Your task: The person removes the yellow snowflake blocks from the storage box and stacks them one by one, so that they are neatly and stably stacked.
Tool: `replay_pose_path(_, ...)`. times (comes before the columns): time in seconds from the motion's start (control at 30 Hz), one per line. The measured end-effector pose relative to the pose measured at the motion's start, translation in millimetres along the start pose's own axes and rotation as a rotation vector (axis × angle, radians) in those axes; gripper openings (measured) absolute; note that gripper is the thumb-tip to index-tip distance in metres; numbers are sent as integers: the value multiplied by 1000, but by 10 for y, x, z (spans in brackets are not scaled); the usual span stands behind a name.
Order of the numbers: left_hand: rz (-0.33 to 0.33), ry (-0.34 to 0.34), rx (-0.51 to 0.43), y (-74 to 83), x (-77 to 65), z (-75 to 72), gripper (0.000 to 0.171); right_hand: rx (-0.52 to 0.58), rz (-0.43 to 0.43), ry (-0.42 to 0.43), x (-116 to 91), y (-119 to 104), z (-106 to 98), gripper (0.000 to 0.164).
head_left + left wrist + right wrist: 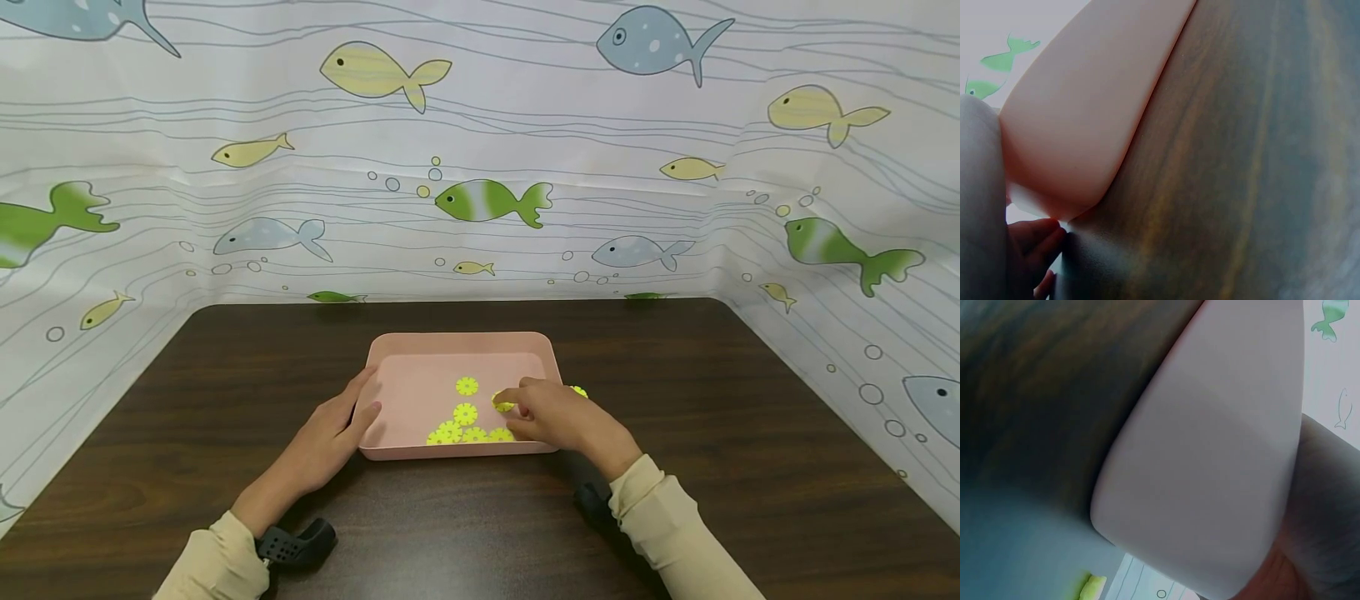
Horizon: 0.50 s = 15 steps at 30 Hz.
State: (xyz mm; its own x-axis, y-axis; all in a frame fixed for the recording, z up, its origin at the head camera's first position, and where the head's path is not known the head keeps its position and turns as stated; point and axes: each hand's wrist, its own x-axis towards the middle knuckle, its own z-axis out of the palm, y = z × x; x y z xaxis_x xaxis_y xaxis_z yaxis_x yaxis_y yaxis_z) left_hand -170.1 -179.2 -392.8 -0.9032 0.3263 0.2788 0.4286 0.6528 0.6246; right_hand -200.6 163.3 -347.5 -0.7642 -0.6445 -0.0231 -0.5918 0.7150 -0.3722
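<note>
I have the pink tray sitting toward the far edge of the tabletop, my left hand grasping its left edge, thumb over the rim and fingers along the outer wall. My right hand crosses the tray's right edge; its index finger touches a yellow disc inside, thumb held apart, so I see no pinch. What lies beneath the other fingers is hidden from me.

The trouble I judge likeliest is a skid: the disc looks thin and flat, so pressing it off-centre could send it sliding or flip it. The near-edge discs crowd against the wall, some overlapping, so a fingertip there might drag two at once. The two middle discs lie just beyond that cluster and could be nudged into it.

My right wrist rides close to the tray's near right corner; a knock there, or a loosened left grasp, might swing the tray. It could then shove the stray disc beyond the right edge, which my knuckles partly cover.
</note>
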Motion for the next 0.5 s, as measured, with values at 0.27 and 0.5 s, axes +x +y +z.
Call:
replay_pose_path(0.27,-7,-4,4,5,-1,-4,60,-12,5,4,-2,0,6,35)
replay_pose_path(0.5,-11,-8,4,11,-1,-6,60,12,10,9,3,1,19,36)
